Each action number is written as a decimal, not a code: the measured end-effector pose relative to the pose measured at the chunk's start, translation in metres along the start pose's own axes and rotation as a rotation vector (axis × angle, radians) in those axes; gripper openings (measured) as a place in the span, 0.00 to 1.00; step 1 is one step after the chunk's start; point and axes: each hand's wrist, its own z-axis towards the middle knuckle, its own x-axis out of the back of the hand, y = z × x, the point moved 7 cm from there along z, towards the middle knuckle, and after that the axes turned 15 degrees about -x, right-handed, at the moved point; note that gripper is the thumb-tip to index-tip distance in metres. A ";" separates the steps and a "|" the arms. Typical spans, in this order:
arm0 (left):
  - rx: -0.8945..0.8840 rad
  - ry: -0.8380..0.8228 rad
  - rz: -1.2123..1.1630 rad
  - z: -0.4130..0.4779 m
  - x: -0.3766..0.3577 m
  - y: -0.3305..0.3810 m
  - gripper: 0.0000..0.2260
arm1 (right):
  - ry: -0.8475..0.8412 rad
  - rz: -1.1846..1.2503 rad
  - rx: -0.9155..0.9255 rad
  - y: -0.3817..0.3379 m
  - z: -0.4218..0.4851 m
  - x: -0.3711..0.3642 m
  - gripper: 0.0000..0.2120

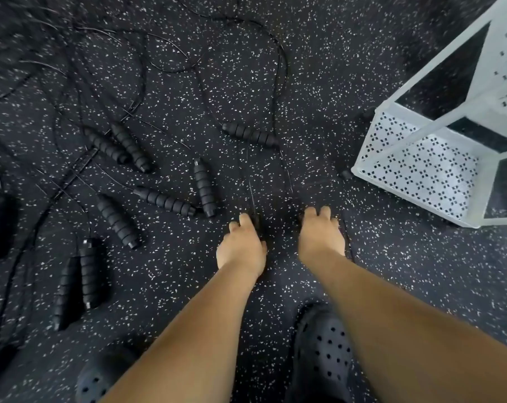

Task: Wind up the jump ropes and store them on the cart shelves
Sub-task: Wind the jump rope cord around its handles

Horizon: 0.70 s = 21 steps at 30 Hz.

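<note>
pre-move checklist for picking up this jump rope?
1. Left hand has a grip: ok, curled round a dark handle.
2. Right hand has a grip: cannot tell, fingers hide it.
3. Cord free of tangle: cannot tell; it runs up past a loose handle.
4. Cart near: ok, just right of the hands.
5. Room in it: cannot tell from this angle.

Floor [363, 39] — black rubber, white-flecked | jump ropes [165, 200]: black ribbed handles, thin cords tangled, strewn left and centre | white perforated cart [415, 167] — standing at right
</note>
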 end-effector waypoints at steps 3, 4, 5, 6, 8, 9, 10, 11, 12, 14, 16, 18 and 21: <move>0.051 -0.032 -0.036 0.004 -0.005 -0.006 0.24 | -0.022 0.039 -0.003 0.000 0.005 -0.002 0.39; 0.053 -0.040 -0.025 0.007 -0.005 -0.007 0.23 | -0.025 0.045 0.005 -0.003 0.006 -0.001 0.38; 0.063 -0.055 -0.027 0.010 -0.005 -0.007 0.24 | -0.032 0.052 0.010 -0.005 0.008 0.000 0.37; 0.071 -0.066 -0.025 0.012 -0.004 -0.007 0.24 | -0.034 0.056 0.014 -0.007 0.009 0.000 0.34; 0.083 -0.078 -0.031 0.014 -0.002 -0.006 0.25 | -0.039 0.100 0.018 -0.011 0.010 0.003 0.30; 0.095 -0.089 -0.051 0.014 -0.001 -0.005 0.25 | -0.056 0.146 0.006 -0.011 0.009 0.004 0.27; 0.103 -0.098 -0.074 0.013 0.001 -0.003 0.25 | -0.074 0.203 -0.003 -0.012 0.008 0.005 0.24; 0.105 -0.106 -0.100 0.011 0.004 -0.001 0.25 | -0.095 0.264 -0.013 -0.013 0.005 0.006 0.21; 0.102 -0.112 -0.128 0.009 0.007 0.001 0.25 | -0.122 0.333 -0.026 -0.013 0.002 0.006 0.18; 0.079 -0.117 -0.201 0.002 0.019 0.007 0.22 | -0.186 0.467 -0.032 -0.015 -0.009 0.008 0.15; 0.066 -0.099 -0.296 -0.009 0.034 0.010 0.20 | -0.217 0.589 -0.007 -0.019 -0.024 0.016 0.13; 0.076 -0.036 -0.396 -0.025 0.057 0.011 0.19 | -0.228 0.710 0.022 -0.025 -0.043 0.033 0.11; 0.042 0.091 -0.471 -0.054 0.099 0.015 0.19 | -0.224 0.833 0.088 -0.032 -0.077 0.066 0.09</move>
